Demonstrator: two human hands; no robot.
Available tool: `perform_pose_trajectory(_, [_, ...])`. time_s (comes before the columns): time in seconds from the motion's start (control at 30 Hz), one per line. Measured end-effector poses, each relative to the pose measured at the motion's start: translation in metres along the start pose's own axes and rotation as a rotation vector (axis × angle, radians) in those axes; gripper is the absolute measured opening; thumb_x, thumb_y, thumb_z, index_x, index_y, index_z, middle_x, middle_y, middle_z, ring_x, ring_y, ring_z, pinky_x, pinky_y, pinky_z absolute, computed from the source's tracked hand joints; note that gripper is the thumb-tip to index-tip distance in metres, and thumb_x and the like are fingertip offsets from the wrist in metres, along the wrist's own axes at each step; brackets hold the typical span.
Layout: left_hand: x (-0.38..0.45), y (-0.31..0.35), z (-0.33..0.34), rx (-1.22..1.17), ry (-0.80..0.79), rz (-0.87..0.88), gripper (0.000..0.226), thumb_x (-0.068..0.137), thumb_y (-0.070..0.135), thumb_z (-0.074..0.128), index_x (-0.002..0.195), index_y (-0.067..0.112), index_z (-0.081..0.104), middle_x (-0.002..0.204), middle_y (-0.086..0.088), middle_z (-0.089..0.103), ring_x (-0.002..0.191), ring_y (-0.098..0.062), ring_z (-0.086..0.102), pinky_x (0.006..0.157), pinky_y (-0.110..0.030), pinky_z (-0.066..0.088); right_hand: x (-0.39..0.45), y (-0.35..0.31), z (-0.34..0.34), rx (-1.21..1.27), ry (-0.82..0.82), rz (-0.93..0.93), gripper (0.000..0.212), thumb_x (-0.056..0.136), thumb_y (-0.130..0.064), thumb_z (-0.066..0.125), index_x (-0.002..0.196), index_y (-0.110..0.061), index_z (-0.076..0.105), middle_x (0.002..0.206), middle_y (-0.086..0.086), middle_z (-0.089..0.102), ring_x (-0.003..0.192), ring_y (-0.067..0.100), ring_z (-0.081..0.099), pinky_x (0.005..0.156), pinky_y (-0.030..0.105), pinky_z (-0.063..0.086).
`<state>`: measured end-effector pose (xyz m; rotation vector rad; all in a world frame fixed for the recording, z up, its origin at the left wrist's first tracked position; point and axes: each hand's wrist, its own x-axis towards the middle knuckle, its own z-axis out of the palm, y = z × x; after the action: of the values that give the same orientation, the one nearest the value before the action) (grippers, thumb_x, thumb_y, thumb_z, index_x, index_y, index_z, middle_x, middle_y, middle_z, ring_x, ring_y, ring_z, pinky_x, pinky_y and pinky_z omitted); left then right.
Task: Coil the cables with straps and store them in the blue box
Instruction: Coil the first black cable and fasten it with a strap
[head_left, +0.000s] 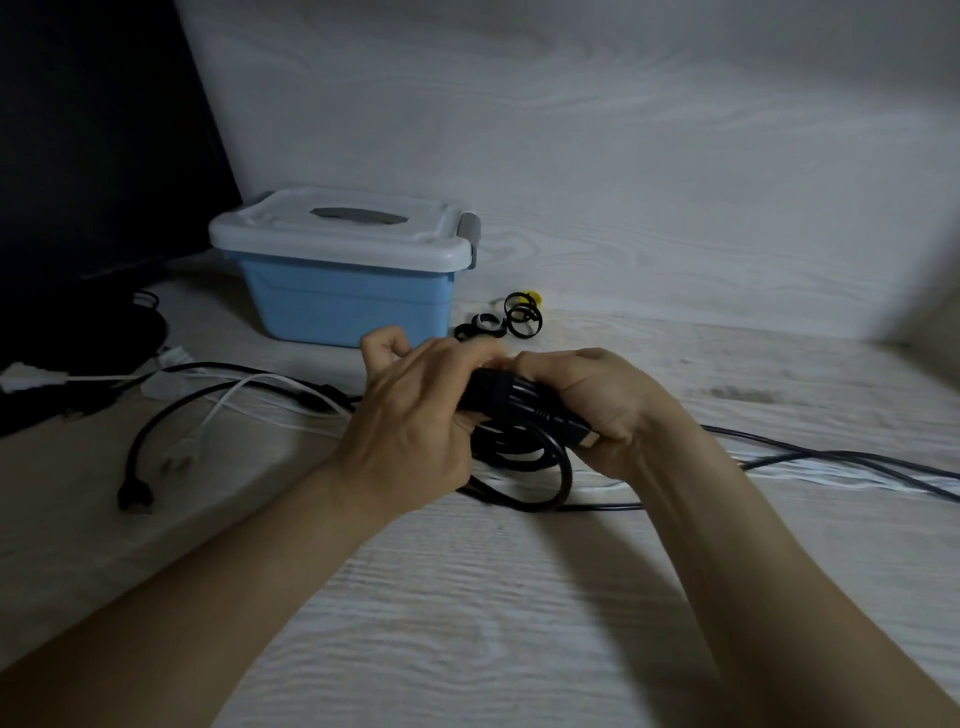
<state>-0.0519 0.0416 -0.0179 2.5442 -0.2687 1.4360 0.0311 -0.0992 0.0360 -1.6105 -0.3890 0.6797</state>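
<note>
Both the left hand (415, 415) and right hand (587, 405) grip the coiled black rubber-sheathed cable (519, 447), fingers curled round its bundled top; a dark strap (500, 396) bands it there. It looks springy and light; best held at the strap.

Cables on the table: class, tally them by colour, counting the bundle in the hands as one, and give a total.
Black, coiled and strapped, held by the left hand and right hand: 1
Black, loose at left: 1
White, loose at left: 1
Total: 3, as far as the dim picture shows.
</note>
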Motion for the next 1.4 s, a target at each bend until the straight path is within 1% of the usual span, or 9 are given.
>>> perform_pose_trajectory(0.13, [0.003, -0.003, -0.002, 0.014, -0.068, 0.042, 0.032, 0.07, -0.008, 0.063, 0.099, 0.004, 0.067, 0.084, -0.003, 0.062, 0.072, -0.018, 0.053, 0.077, -0.04, 0.025, -0.003, 0.0, -0.004, -0.081, -0.018, -0.044, 0.016, 0.084, -0.006, 0.062, 0.083, 0.009, 0.068, 0.076, 0.019, 0.061, 0.074, 0.029, 0.058, 0.075, 0.04, 0.046])
perform_pose_trajectory(0.27, [0.005, -0.003, -0.005, -0.055, -0.116, -0.033, 0.017, 0.082, 0.009, 0.055, 0.096, 0.007, 0.065, 0.084, 0.007, 0.058, 0.073, -0.004, 0.037, 0.076, -0.037, 0.022, -0.005, 0.001, -0.009, -0.105, -0.055, -0.079, 0.025, 0.093, -0.009, 0.054, 0.092, 0.01, 0.069, 0.089, 0.029, 0.069, 0.085, 0.033, 0.062, 0.092, 0.052, 0.048])
perform_pose_trajectory(0.4, [0.009, 0.0, -0.007, -0.112, -0.127, -0.142, 0.017, 0.082, 0.017, 0.059, 0.096, 0.01, 0.063, 0.078, 0.022, 0.051, 0.072, -0.002, 0.024, 0.073, -0.036, 0.022, -0.01, -0.001, -0.016, -0.218, -0.14, -0.171, 0.026, 0.1, -0.022, 0.05, 0.093, -0.007, 0.07, 0.086, 0.009, 0.07, 0.086, 0.018, 0.063, 0.086, 0.032, 0.046])
perform_pose_trajectory(0.5, [0.01, -0.001, -0.008, -0.175, -0.132, -0.278, 0.017, 0.083, 0.02, 0.061, 0.099, 0.013, 0.064, 0.073, 0.029, 0.041, 0.084, 0.001, 0.03, 0.072, -0.034, 0.03, -0.011, 0.005, -0.016, -0.388, 0.057, -0.523, 0.034, 0.085, -0.033, 0.071, 0.116, -0.019, 0.066, 0.115, 0.001, 0.067, 0.107, 0.007, 0.064, 0.089, 0.025, 0.051])
perform_pose_trajectory(0.6, [0.01, -0.01, -0.011, -0.223, -0.198, -0.434, 0.02, 0.086, 0.028, 0.063, 0.104, 0.018, 0.064, 0.074, 0.016, 0.056, 0.096, -0.02, 0.048, 0.073, -0.019, 0.035, -0.017, 0.01, -0.01, -0.643, 0.266, -1.042, 0.029, 0.074, -0.02, 0.081, 0.1, -0.015, 0.07, 0.111, 0.003, 0.059, 0.108, 0.014, 0.057, 0.086, 0.02, 0.044])
perform_pose_trajectory(0.67, [0.012, -0.015, -0.015, -0.346, -0.198, -0.533, 0.023, 0.081, 0.034, 0.061, 0.097, 0.018, 0.067, 0.074, 0.009, 0.065, 0.082, -0.012, 0.061, 0.066, -0.02, 0.043, -0.018, 0.019, -0.002, -0.833, 0.282, -1.161, 0.017, 0.071, -0.018, 0.082, 0.087, -0.016, 0.074, 0.111, 0.004, 0.06, 0.108, 0.022, 0.054, 0.086, 0.033, 0.045])
perform_pose_trajectory(0.83, [0.015, -0.021, -0.021, -0.632, -0.257, -0.778, 0.028, 0.078, 0.034, 0.064, 0.062, 0.012, 0.06, 0.055, -0.003, 0.052, 0.053, -0.017, 0.047, 0.057, -0.031, 0.037, -0.004, 0.031, 0.015, -1.133, 0.396, -1.042, 0.027, 0.063, -0.019, 0.085, 0.089, -0.018, 0.079, 0.128, 0.006, 0.06, 0.12, 0.031, 0.049, 0.086, 0.042, 0.041])
perform_pose_trajectory(1.07, [0.016, -0.012, -0.01, -1.074, -0.219, -1.179, 0.014, 0.077, 0.012, 0.071, 0.076, 0.003, 0.06, 0.056, -0.002, 0.047, 0.05, -0.013, 0.041, 0.054, -0.028, 0.028, 0.004, 0.027, 0.013, -1.101, 0.473, -1.22, 0.004, 0.074, -0.014, 0.082, 0.076, -0.016, 0.079, 0.111, 0.001, 0.07, 0.102, 0.03, 0.061, 0.079, 0.041, 0.041])
perform_pose_trajectory(1.4, [0.014, -0.007, -0.007, -1.068, -0.252, -1.182, 0.015, 0.091, 0.001, 0.059, 0.076, 0.002, 0.063, 0.075, -0.011, 0.045, 0.054, -0.012, 0.041, 0.043, -0.019, 0.038, 0.011, 0.033, 0.003, -1.181, 0.193, -1.332, 0.012, 0.088, -0.001, 0.066, 0.08, -0.004, 0.074, 0.09, 0.008, 0.068, 0.079, 0.031, 0.058, 0.067, 0.04, 0.049])
